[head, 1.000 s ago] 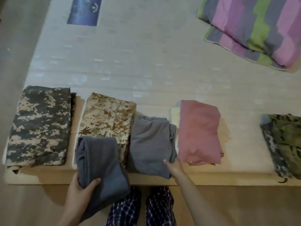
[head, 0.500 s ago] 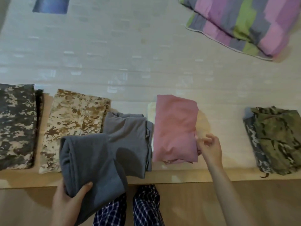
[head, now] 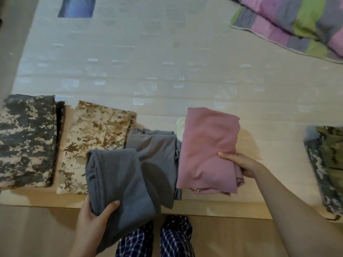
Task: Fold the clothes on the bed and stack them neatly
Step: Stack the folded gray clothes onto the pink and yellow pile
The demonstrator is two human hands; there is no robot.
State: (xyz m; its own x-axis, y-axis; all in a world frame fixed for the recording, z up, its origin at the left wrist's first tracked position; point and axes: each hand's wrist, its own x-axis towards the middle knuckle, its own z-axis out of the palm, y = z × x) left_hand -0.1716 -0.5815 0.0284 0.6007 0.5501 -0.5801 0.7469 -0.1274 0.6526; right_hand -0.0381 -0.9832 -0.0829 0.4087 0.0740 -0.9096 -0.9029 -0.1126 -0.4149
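Note:
Folded clothes lie in a row along the bed's near edge. My left hand [head: 92,217] grips a folded blue-grey fleece [head: 120,182], held over the edge in front of a tan camouflage garment [head: 96,138]. A folded grey garment [head: 154,151] lies in the middle. My right hand [head: 241,164] holds the right side of a folded pink garment [head: 206,143], thumb on top. A pale yellow cloth [head: 181,125] peeks out beneath the pink one. A grey camouflage garment [head: 26,140] lies at far left, a green camouflage pile [head: 326,164] at far right.
The pale mattress [head: 167,62] stretches away behind the row. A striped pink, green and grey quilt [head: 297,23] lies at the far right corner. A blue label [head: 76,6] marks the far left. My legs in checked trousers [head: 154,238] stand on the wooden floor.
My right hand left the grey garment, moved right to the pink one and has closed on its right side. My left hand keeps holding the fleece.

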